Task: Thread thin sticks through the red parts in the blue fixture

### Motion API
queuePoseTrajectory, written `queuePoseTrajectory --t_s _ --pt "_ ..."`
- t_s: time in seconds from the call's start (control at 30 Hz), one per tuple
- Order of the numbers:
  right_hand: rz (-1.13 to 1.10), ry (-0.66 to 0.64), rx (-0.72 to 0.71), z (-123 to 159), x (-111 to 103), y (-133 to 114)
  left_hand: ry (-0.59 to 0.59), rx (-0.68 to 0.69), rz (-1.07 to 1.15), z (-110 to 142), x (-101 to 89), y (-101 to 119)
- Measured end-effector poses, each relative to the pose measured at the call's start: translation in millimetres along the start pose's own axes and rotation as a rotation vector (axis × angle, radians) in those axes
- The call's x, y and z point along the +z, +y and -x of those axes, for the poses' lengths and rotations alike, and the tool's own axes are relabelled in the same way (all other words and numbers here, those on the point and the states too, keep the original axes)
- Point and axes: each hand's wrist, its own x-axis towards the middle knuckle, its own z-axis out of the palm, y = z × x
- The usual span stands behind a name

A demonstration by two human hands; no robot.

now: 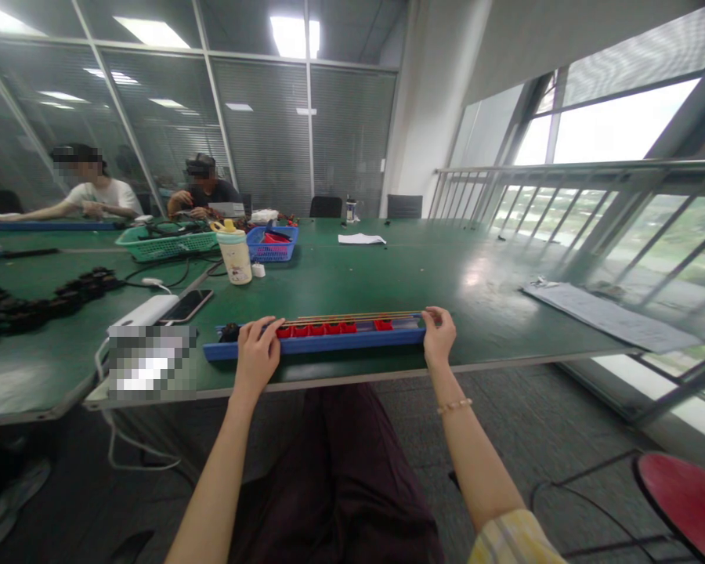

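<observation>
A long blue trough (334, 342) lies lengthwise near the table's front edge. Several red pieces (317, 330) sit in a row inside it, one (382, 324) apart from the others toward the right. Thin brown strips (358, 316) run along its top. My left hand (259, 348) is closed over the left part of the trough, fingertips at the strips' left ends, beside a small black part (229, 333). At the trough's right end, my right hand (439, 333) pinches the strips' other ends between thumb and fingers.
On the green table (482, 274) stand a cream cup (235, 262), a blue basket (273, 252) and a green basket (168, 247). A phone (186, 306) and white cable lie left. A clipboard (611, 317) rests at the right edge. Two people (208, 192) sit across, far left.
</observation>
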Motion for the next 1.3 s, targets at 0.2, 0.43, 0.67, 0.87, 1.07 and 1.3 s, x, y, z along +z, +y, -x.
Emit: queuePoseTrajectory --t_s 0.2,0.43,0.67,0.87,1.07,1.3 --pt "-0.015 0.001 0.019 -2 0 2 0.010 -0.002 0.004 -1 1.0 -1" --pt "-0.011 0.172 0.081 -3 -4 5 0.018 0.003 0.011 -1 0.6 -1" --pt "0.032 0.369 0.204 -4 -1 18 0.011 -0.006 0.013 -1 1.3 -2" --pt "0.126 0.292 0.165 -17 -17 36 0.010 -0.004 0.011 -1 0.0 0" --pt "0.385 -0.026 0.125 -33 -47 61 0.014 0.003 0.009 -1 1.0 0" --pt "0.641 -0.136 0.118 -30 -47 58 0.020 0.005 0.012 -1 0.8 -1"
